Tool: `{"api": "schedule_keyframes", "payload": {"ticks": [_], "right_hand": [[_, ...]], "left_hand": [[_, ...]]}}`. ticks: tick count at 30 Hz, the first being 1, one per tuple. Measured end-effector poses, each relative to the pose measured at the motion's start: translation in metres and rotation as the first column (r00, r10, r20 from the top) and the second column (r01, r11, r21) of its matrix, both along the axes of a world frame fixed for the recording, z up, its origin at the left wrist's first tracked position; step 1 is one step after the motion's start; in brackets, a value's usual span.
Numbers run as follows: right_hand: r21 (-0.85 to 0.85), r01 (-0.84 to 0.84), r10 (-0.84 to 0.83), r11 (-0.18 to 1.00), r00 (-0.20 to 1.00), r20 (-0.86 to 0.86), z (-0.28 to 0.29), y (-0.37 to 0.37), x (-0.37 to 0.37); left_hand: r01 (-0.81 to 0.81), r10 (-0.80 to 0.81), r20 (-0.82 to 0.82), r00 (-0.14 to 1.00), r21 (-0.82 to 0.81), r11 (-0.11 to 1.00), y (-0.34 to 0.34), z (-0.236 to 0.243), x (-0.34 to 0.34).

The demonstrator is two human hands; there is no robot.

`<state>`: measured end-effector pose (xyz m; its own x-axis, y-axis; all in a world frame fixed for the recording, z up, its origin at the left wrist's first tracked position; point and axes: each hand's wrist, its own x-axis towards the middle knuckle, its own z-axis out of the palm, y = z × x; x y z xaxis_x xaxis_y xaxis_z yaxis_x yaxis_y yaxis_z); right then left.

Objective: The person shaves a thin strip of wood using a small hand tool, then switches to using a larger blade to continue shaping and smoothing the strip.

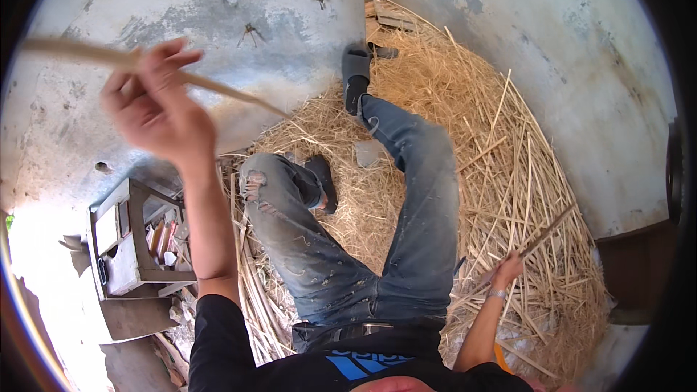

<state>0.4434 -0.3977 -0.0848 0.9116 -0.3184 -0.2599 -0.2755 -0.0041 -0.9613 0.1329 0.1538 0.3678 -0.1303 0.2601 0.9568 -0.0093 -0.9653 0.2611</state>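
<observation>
My left hand [156, 105] is raised high at the left and blurred. It grips a long pale stalk [239, 96] that runs from the far left across the grey wall. My right hand [507, 270] is low at the right, closed on a thin brown stick [546, 234] that slants up to the right over the straw. I sit with both legs in torn blue jeans [406, 218] stretched out over a pile of straw [508, 174]. Dark sandals are on my feet [356, 65].
Grey concrete walls [552, 29] stand on the left and right with a narrow gap at the top. A small wooden box frame [127, 247] holding sticks sits at the lower left. Loose stalks lie beside my left leg.
</observation>
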Motion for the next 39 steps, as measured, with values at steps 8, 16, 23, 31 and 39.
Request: {"api": "schedule_keyframes", "payload": {"ticks": [8,16,23,31,39], "right_hand": [[0.063,-0.298,0.22,0.952,0.816,0.534,0.255,0.101,0.107],[0.162,-0.599,0.414,0.785,0.699,0.583,0.356,0.217,0.045],[0.011,-0.813,0.721,0.583,0.523,0.454,0.35,0.308,0.025],[-0.195,-0.838,0.776,0.51,0.35,0.525,0.34,0.432,0.027],[-0.054,-0.924,0.853,0.379,0.326,0.409,0.352,0.476,0.016]], "left_hand": [[0.149,-0.268,-0.279,0.922,-0.381,0.912,0.011,-0.1,0.129],[-0.012,-0.283,-0.518,0.807,-0.494,0.869,0.033,-0.197,0.212],[-0.013,-0.374,-0.616,0.694,-0.53,0.848,0.039,-0.237,0.246],[0.001,-0.374,-0.647,0.664,-0.5,0.866,0.029,-0.23,0.249],[0.001,-0.491,-0.823,0.286,-0.512,0.859,0.024,-0.195,0.223]]}}
